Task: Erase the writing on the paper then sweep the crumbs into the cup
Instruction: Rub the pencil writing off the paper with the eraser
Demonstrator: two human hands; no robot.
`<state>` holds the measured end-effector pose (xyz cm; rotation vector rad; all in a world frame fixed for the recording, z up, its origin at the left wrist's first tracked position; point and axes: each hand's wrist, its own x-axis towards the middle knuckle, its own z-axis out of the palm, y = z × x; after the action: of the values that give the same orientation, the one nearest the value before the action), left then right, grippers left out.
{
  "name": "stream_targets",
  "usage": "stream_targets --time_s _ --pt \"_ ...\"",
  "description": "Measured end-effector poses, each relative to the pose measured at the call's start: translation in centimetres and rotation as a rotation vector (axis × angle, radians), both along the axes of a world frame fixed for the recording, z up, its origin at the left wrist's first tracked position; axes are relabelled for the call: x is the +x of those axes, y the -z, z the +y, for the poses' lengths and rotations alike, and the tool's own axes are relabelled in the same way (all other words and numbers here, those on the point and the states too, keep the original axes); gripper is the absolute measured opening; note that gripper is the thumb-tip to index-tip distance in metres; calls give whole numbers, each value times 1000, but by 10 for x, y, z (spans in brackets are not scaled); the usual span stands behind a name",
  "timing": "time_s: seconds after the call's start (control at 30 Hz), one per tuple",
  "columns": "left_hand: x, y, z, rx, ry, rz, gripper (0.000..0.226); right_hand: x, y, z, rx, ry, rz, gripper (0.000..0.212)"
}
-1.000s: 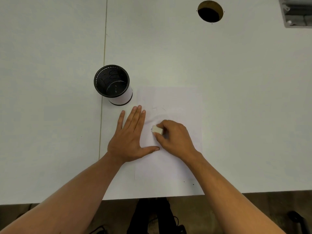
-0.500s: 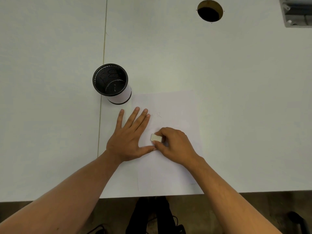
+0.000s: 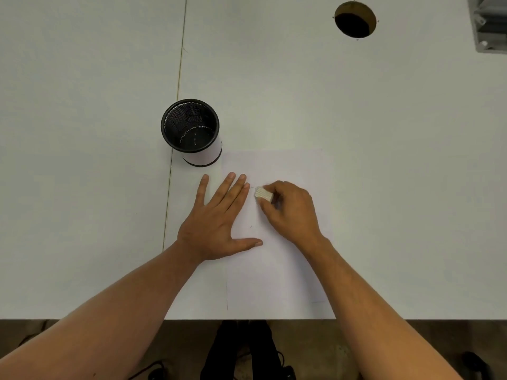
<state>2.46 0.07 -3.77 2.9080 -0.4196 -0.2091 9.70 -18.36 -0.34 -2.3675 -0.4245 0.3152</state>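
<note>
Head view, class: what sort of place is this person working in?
Probably an office or workshop desk: a plain white table with a round cable hole, a black mesh pen cup, and a white paper sheet.

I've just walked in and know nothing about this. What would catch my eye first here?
Two bare forearms reach in from below: the left hand lies flat on a white sheet of paper, while the right hand pinches a small white eraser against it. Behind the left hand stands a black mesh cup, upright and open.

One cup (image 3: 192,133); one paper (image 3: 277,270); one eraser (image 3: 263,194); two hands
</note>
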Motion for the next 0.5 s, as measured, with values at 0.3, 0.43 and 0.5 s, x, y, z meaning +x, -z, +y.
stream_targets --time_s 0.3,0.43,0.5 --pt "0 -1 -1 2 -14 16 116 -7 -3 -4 -27 -30 5 21" --pt "0 0 -1 6 -22 26 116 19 -1 10 -24 35 -31 20" --pt "0 1 -1 7 -23 27 116 11 -1 8 -13 31 -45 21"
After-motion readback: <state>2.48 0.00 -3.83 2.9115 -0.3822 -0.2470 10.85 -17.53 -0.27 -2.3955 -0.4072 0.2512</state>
